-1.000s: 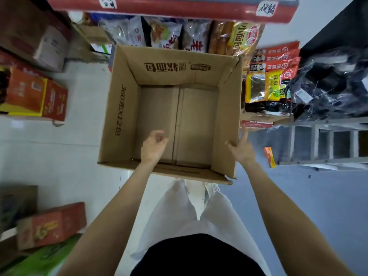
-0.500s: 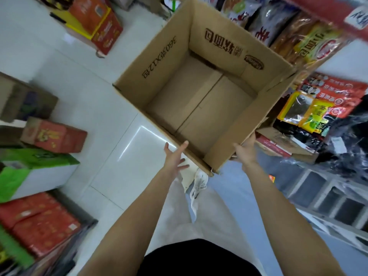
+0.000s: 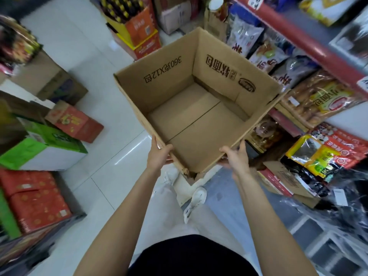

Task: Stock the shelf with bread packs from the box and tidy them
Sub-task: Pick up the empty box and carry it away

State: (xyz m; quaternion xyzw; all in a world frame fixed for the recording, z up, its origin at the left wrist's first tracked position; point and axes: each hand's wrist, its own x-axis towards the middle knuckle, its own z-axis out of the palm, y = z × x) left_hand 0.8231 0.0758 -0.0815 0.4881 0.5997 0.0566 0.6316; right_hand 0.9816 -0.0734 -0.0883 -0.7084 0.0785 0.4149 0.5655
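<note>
— So, what have you got hold of?

— Both my hands are on the cardboard box [image 3: 199,108], at its near rim. Starting left of the box: stacked red cartons [image 3: 33,198] and a green-and-white carton [image 3: 39,150] sit on the white floor [image 3: 89,108]. Then my left hand [image 3: 159,154] grips the box's near-left wall, thumb over the rim and fingers curled underneath outside.

— And inside the box?

— Only its bare bottom flaps show; no bread packs lie in it. The box is tilted, one corner pointing at me, and it looks lifted off the floor, above my white shoe [image 3: 196,200].

— The other hand?

— My right hand [image 3: 236,158] clamps the near-right wall, thumb inside and fingers wrapped round the outside.

— Where did the bread go?

— Right of the box, the bread packs [image 3: 322,100] lie on the shelf [image 3: 310,46] under its red edge, close against the box's far-right wall. Whether they touch it I cannot tell.
</note>
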